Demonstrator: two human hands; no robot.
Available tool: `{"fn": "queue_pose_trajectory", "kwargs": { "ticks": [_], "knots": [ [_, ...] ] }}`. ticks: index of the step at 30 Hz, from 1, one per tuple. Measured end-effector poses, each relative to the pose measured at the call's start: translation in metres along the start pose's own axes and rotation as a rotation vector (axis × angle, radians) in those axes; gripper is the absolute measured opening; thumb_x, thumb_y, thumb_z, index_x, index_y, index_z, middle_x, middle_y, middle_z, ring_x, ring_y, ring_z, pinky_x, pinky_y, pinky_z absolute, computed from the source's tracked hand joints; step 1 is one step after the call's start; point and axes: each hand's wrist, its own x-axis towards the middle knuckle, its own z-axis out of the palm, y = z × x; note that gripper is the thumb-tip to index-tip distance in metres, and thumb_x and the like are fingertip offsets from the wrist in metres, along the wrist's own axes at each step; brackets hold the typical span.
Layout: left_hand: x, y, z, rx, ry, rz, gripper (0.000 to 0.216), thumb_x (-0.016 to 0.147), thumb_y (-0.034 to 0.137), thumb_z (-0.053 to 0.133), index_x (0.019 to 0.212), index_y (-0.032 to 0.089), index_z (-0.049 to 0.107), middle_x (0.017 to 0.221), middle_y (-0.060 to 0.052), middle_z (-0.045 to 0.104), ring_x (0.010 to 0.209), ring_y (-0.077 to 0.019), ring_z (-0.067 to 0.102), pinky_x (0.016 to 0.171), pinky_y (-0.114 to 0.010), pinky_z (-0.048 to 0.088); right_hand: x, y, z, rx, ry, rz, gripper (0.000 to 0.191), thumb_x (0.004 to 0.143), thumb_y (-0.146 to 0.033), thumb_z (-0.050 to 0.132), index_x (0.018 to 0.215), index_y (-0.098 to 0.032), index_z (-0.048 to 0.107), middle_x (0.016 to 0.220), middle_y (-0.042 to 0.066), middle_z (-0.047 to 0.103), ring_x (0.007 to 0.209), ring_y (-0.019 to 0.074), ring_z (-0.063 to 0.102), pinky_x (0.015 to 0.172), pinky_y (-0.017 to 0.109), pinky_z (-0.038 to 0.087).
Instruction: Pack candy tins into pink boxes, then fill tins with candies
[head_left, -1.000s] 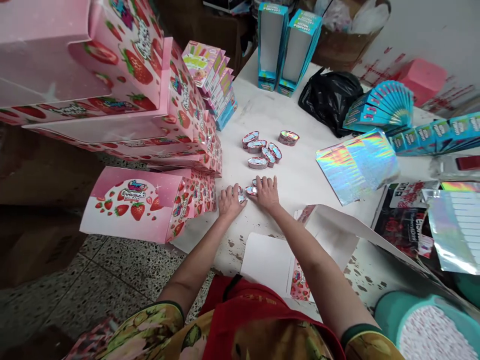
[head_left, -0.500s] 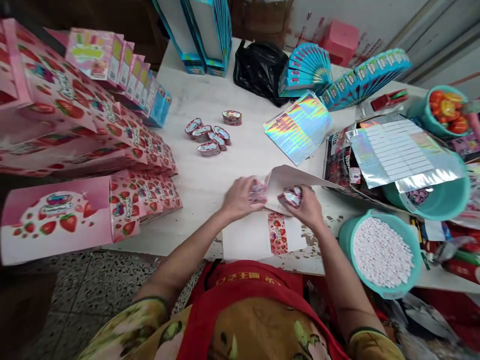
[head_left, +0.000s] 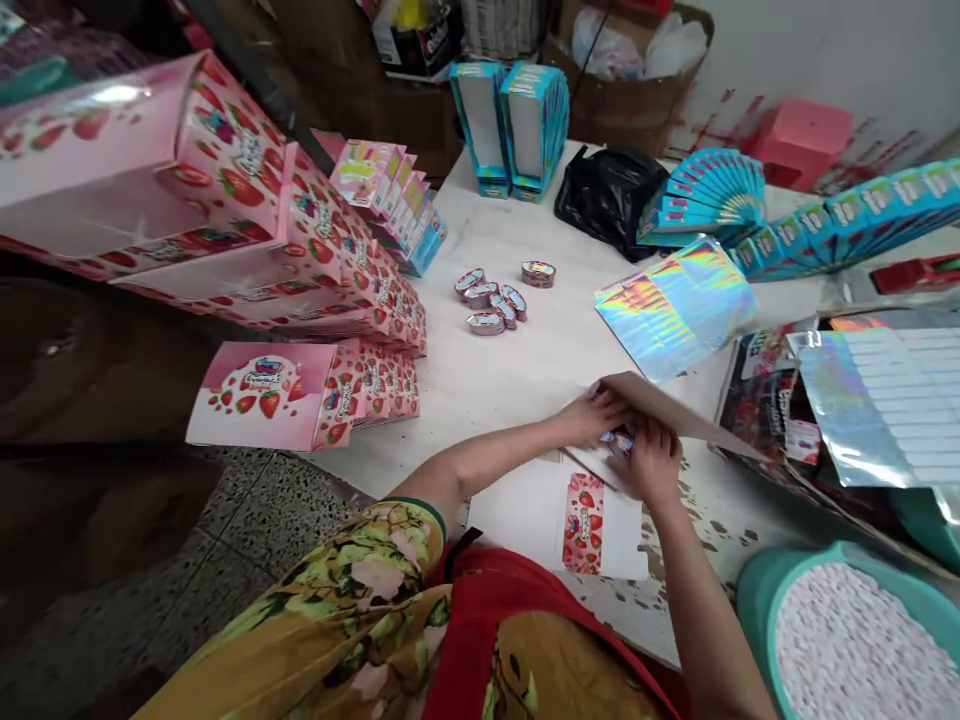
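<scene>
My left hand (head_left: pixel 594 417) reaches into an open cardboard carton (head_left: pixel 671 408), fingers bent, and what they hold is hidden. Facing it, my right hand (head_left: pixel 654 460) has its fingers curled at small oval foil-topped packs (head_left: pixel 619 443), which show between the two hands inside the carton. The carton's raised flap leans over the right fingers and covers part of them. In front of it lies a flat white carton blank (head_left: pixel 517 505) with a strawberry-printed panel (head_left: pixel 583 525). Several loose oval packs (head_left: pixel 486 323) sit farther back on the table, one (head_left: pixel 538 273) standing apart.
Stacked pink strawberry boxes (head_left: pixel 337 240) line the left. Blue boxes (head_left: pixel 529 130), a black plastic bag (head_left: pixel 611 200) and fanned blue cartons (head_left: pixel 705 195) stand at the back. Holographic sheets (head_left: pixel 679 305) lie to the right, above a teal tub (head_left: pixel 757 600) of white pellets.
The view has swung left. My left hand, with packs in it before, has moved right into the carton, close to my right hand. The loose packs stay put.
</scene>
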Motion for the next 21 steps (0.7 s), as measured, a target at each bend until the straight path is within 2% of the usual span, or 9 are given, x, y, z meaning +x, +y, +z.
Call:
{"fn": "queue_pose_trajectory", "kwargs": {
  "ticks": [2,3,5,7,8,11,15,18,21],
  "knots": [
    [-0.021,-0.018,-0.012,-0.032,0.036,0.012,0.063,0.089,0.043,0.072,0.147,0.029,0.053,0.157,-0.01,0.05,0.147,-0.0345,0.041,0.127,-0.056,0.024,-0.011,-0.015,-0.011,0.049,0.119,0.031,0.061,0.091,-0.052,0.061,0.136,-0.012,0.057,0.13,0.024,0.063,0.114,0.0356,0.058,0.101,0.057,0.046],
    [-0.034,-0.036,-0.021,-0.04,0.079,-0.086,0.06,0.094,0.046,0.065,0.149,0.028,0.052,0.158,-0.01,0.049,0.148,-0.0331,0.04,0.127,-0.056,0.024,-0.014,-0.027,-0.018,0.101,0.162,0.015,0.054,0.093,-0.051,0.06,0.132,-0.015,0.06,0.123,0.021,0.066,0.11,0.0336,0.06,0.098,0.054,0.049],
    [-0.064,-0.086,-0.043,-0.009,0.184,-0.473,0.056,0.1,0.041,0.056,0.153,0.026,0.048,0.158,-0.012,0.049,0.149,-0.0305,0.04,0.126,-0.053,0.027,-0.005,-0.058,-0.027,0.248,0.194,-0.096,0.038,0.096,-0.045,0.06,0.123,-0.02,0.065,0.109,0.016,0.069,0.101,0.0291,0.064,0.093,0.048,0.053],
    [-0.09,-0.146,-0.063,0.078,0.249,-0.908,0.074,0.094,0.032,0.063,0.161,0.02,0.034,0.167,-0.018,0.032,0.156,-0.0356,0.027,0.125,-0.056,0.027,0.03,-0.099,-0.026,0.386,0.171,-0.215,0.032,0.097,-0.04,0.059,0.123,-0.023,0.066,0.11,0.014,0.069,0.105,0.0273,0.064,0.096,0.046,0.054],
    [-0.098,-0.175,-0.071,0.104,0.227,-1.012,0.087,0.09,0.031,0.069,0.164,0.018,0.026,0.17,-0.021,0.021,0.159,-0.0385,0.017,0.124,-0.059,0.026,0.058,-0.121,-0.021,0.424,0.153,-0.24,0.035,0.097,-0.039,0.057,0.128,-0.023,0.064,0.117,0.015,0.068,0.113,0.028,0.063,0.101,0.047,0.053],
    [-0.102,-0.246,-0.084,0.131,0.048,-0.919,0.113,0.079,0.036,0.08,0.167,0.016,0.012,0.173,-0.022,0.002,0.16,-0.0411,-0.003,0.125,-0.065,0.012,0.164,-0.185,0.01,0.436,0.02,-0.242,0.06,0.094,-0.03,0.057,0.152,-0.018,0.045,0.15,0.019,0.049,0.14,0.0322,0.046,0.114,0.054,0.044],
    [-0.083,-0.287,-0.081,0.14,-0.078,-0.709,0.114,0.077,0.043,0.08,0.166,0.015,0.015,0.173,-0.021,0.005,0.161,-0.0392,-0.004,0.123,-0.07,-0.001,0.284,-0.239,0.057,0.258,-0.36,-0.245,0.102,0.075,-0.018,0.075,0.163,-0.02,0.023,0.168,0.02,0.022,0.152,0.0431,0.025,0.115,0.063,0.038],
    [-0.082,-0.285,-0.068,0.144,-0.006,-0.745,0.094,0.083,0.039,0.072,0.162,0.014,0.028,0.17,-0.021,0.021,0.16,-0.0375,0.01,0.125,-0.067,0.003,0.318,-0.249,0.078,0.153,-0.526,-0.282,0.107,0.074,-0.019,0.081,0.163,-0.024,0.022,0.167,0.019,0.023,0.145,0.0432,0.035,0.108,0.059,0.045],
    [-0.093,-0.266,-0.055,0.145,0.105,-0.889,0.068,0.09,0.03,0.062,0.155,0.018,0.043,0.16,-0.02,0.039,0.149,-0.0368,0.033,0.123,-0.059,0.025,0.316,-0.245,0.085,0.158,-0.483,-0.31,0.084,0.087,-0.023,0.07,0.161,-0.026,0.03,0.162,0.017,0.034,0.136,0.0393,0.042,0.103,0.054,0.049]
  ]
}}
